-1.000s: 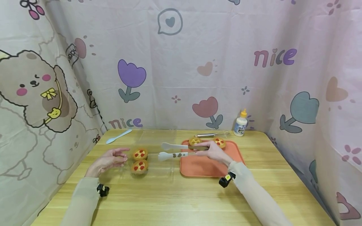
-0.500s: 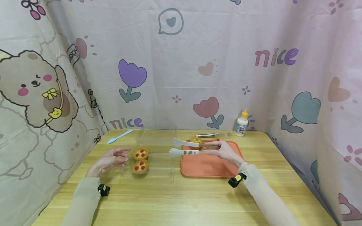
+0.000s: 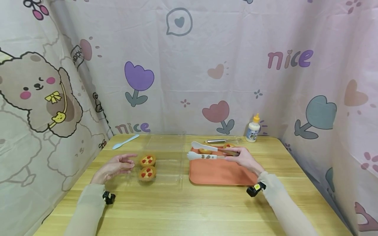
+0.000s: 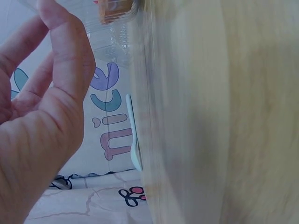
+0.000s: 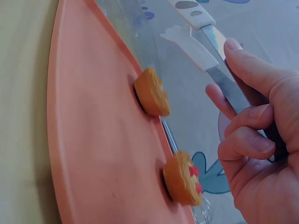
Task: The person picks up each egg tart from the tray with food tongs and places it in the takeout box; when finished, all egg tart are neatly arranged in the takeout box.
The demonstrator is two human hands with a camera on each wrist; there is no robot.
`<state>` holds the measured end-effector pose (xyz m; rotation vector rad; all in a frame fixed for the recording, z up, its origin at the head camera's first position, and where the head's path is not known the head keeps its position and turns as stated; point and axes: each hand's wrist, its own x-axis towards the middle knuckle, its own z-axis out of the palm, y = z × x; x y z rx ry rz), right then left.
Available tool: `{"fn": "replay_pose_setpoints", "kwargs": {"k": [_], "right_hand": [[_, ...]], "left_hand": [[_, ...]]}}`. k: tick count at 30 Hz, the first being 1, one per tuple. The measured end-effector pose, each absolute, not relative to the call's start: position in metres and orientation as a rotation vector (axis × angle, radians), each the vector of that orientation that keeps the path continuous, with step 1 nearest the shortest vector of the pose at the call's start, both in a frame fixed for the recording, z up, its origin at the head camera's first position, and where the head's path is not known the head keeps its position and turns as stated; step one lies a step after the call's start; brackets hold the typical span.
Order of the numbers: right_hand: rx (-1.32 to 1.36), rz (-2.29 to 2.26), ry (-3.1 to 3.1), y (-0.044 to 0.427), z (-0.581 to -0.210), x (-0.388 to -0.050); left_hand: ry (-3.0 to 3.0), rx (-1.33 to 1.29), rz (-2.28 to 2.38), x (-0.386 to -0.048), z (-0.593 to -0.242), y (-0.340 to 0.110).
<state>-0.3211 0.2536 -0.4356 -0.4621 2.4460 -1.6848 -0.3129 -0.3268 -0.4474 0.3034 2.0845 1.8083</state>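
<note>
White-tipped serving tongs [image 3: 206, 157] are being held by the right hand [image 3: 243, 158] above the far part of the orange tray [image 3: 221, 173]; their handle is being gripped between thumb and curled fingers, and nothing is being pinched between their parted arms. The tongs' long axis is running left to right, roughly along the tray's far edge, with the tips being pointed leftward, toward the clear plastic clamshell box [image 3: 168, 178].

The relation on which a move would seem to turn is being set by the left tart on the tray [image 5: 152, 93]: it is lying below the tongs, near the tray's far left corner, apart from both arms. A second, red-dotted tart [image 5: 181, 179] is being carried along the same far edge, farther right. The right hand is being placed nearer to both than the left.

Two more red-dotted tarts [image 3: 147, 173] are being held in the box's left end, one behind the other. Just beside that end the left hand [image 3: 116, 167] is being held with loosely bent fingers, nothing being gripped; whether the plastic is being touched cannot be told. Toward the tabletop's far left corner a pale blue spoon [image 3: 125, 142] is lying.
</note>
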Motion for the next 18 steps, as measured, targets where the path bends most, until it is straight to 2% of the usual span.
{"fn": "replay_pose_setpoints", "kwargs": {"k": [18], "right_hand": [[-0.301, -1.666, 2.616, 0.282, -0.441, -0.320]], "left_hand": [[2.063, 0.324, 1.807, -0.314, -0.448, -0.327]]}}
